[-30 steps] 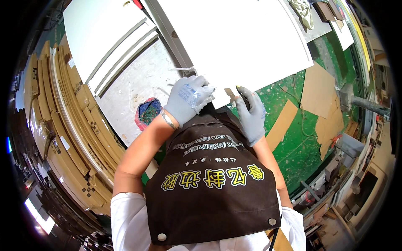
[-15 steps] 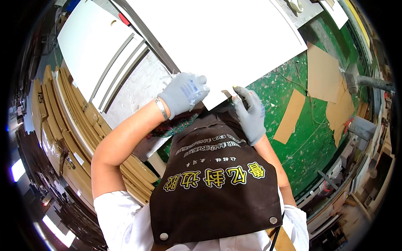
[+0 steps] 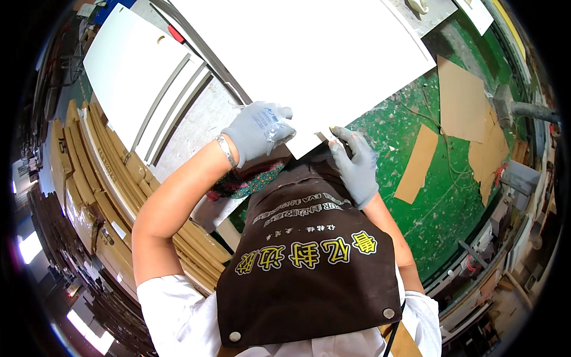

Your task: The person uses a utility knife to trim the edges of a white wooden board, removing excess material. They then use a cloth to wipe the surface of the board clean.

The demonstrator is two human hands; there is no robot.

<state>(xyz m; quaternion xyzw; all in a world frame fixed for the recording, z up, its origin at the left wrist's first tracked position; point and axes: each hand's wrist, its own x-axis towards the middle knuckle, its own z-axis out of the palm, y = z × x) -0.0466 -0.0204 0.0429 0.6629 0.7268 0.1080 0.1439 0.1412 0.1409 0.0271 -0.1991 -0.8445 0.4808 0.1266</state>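
Note:
A large white panel (image 3: pixel 339 53) lies before me, its near corner pointing at my apron. My left hand (image 3: pixel 259 128), in a grey glove, rests on the panel's left edge near that corner. Its fingers are curled closed; what they hold, if anything, is hidden, though a crinkled clear shine shows on them. My right hand (image 3: pixel 355 166), gloved alike, grips the panel's near right edge with thumb and forefinger. Beside those fingertips a short grey-brown strip (image 3: pixel 322 137) lies at the panel's edge. The undersides of the fingers are out of sight.
Another white panel (image 3: pixel 128 65) with curved grey strips (image 3: pixel 172 104) lies to the left, a red-handled tool (image 3: pixel 176 34) beside it. Long cardboard-wrapped bundles (image 3: pixel 98 172) are stacked at left. Cardboard pieces (image 3: pixel 416 163) and a thin cord lie on the green floor (image 3: pixel 410 226) at right.
My left hand has shifted slightly left and down. The right hand's fingertips have moved a little closer to the strip at the panel edge. The view has turned slightly.

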